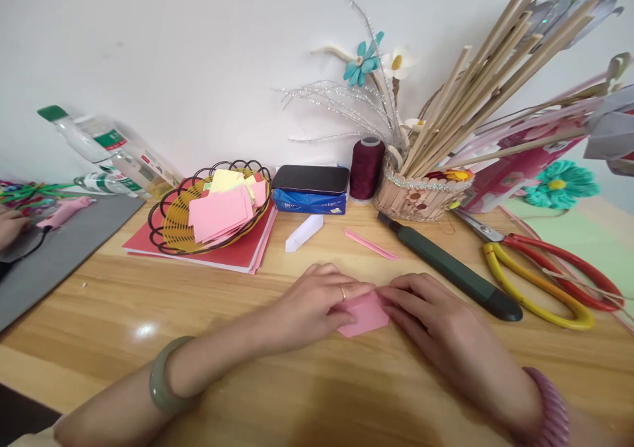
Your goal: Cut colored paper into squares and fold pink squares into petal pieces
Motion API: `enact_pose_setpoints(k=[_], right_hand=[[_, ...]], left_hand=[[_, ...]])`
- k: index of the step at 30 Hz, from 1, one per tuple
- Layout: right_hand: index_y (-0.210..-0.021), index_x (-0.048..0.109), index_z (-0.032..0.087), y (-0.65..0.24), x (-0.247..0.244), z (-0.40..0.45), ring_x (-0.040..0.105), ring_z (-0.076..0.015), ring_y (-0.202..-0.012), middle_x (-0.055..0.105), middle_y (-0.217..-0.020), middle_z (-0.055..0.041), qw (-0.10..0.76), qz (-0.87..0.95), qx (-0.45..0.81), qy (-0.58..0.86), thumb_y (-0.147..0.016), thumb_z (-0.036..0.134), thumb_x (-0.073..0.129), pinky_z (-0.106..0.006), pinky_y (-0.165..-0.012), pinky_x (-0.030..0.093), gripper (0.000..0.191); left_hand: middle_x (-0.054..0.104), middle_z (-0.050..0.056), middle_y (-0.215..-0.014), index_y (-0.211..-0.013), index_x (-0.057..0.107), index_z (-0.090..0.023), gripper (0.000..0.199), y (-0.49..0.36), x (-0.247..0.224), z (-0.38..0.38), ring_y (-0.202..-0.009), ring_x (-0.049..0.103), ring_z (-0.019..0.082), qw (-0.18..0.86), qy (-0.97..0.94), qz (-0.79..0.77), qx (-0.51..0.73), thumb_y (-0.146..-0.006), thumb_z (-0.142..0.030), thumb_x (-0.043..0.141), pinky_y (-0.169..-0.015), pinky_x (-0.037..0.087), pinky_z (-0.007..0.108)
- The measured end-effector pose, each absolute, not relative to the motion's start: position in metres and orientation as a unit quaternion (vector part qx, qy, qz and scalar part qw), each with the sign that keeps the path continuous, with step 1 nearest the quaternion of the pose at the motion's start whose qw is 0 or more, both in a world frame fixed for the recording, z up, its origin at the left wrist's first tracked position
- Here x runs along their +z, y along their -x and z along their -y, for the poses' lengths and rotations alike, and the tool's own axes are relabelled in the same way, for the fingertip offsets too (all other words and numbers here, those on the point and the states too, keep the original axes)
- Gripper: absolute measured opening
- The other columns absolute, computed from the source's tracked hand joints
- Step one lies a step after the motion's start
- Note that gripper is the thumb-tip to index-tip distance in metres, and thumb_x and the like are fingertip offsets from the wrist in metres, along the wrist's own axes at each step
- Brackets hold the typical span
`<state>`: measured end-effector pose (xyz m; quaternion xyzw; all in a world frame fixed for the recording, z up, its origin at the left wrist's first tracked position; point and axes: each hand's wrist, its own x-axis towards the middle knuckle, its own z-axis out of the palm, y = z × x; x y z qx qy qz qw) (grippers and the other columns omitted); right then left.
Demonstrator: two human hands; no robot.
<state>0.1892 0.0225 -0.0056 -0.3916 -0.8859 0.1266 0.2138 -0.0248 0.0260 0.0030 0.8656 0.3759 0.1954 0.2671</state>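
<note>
A small pink sheet of paper [365, 316], its corners folded in, lies on the wooden table between my hands. My left hand [317, 302] grips its left side, thumb in front and fingers over the top edge. At the right corner, my right hand [430, 315] pinches the paper between thumb and fingers. Just beyond are a narrow folded pink strip [370, 243] and a folded white paper piece [304, 233]. A dark green craft knife [450, 269] lies to the right of them.
Behind stand a basket [171, 226] of pink and yellow paper squares on red sheets, a phone [311, 177] on a blue tissue pack [310, 201], a maroon thread spool [367, 170] and a stick-filled planter [416, 199]. Large scissors [539, 262] lie right. A co-worker's hand [12, 226] shows far left.
</note>
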Motion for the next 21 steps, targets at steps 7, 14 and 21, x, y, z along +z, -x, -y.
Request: enact_pose_setpoints(k=[7,14,21], right_hand=[[-0.100,0.059,0.018,-0.1909,-0.0055,-0.0238,0.053,-0.0166,-0.084,0.056,-0.092,-0.0064,0.170,0.908,0.113,0.367,-0.089,0.015,0.040,-0.032,-0.071,0.046,0.022],[-0.095,0.057,0.018,-0.1904,-0.0075,-0.0256,0.051,-0.0171,-0.084,0.054,-0.091,-0.0059,0.165,0.906,0.113,0.373,-0.089,0.018,0.042,-0.031,-0.070,0.045,0.016],[-0.096,0.058,0.016,-0.1913,-0.0007,-0.0227,0.052,-0.0187,-0.084,0.057,-0.092,-0.0079,0.157,0.925,0.077,0.337,-0.090,0.017,0.037,-0.032,-0.068,0.047,0.022]], left_hand=[[0.056,0.007,-0.095,-0.114,0.058,-0.013,0.031,0.0244,0.0052,-0.0276,-0.092,0.048,0.017,0.228,-0.881,-0.383,0.158,-0.083,-0.016,0.058,-0.085,0.042,0.028],[0.054,0.002,-0.088,-0.096,0.058,-0.017,0.017,0.0216,0.0104,-0.0294,-0.085,0.049,0.015,0.247,-0.869,-0.415,0.107,-0.091,-0.029,0.047,-0.075,0.042,0.026],[0.054,-0.003,-0.080,-0.087,0.051,-0.019,0.017,0.0192,0.0017,-0.0251,-0.077,0.051,0.011,0.211,-0.871,-0.421,0.140,-0.094,-0.032,0.042,-0.070,0.040,0.022]])
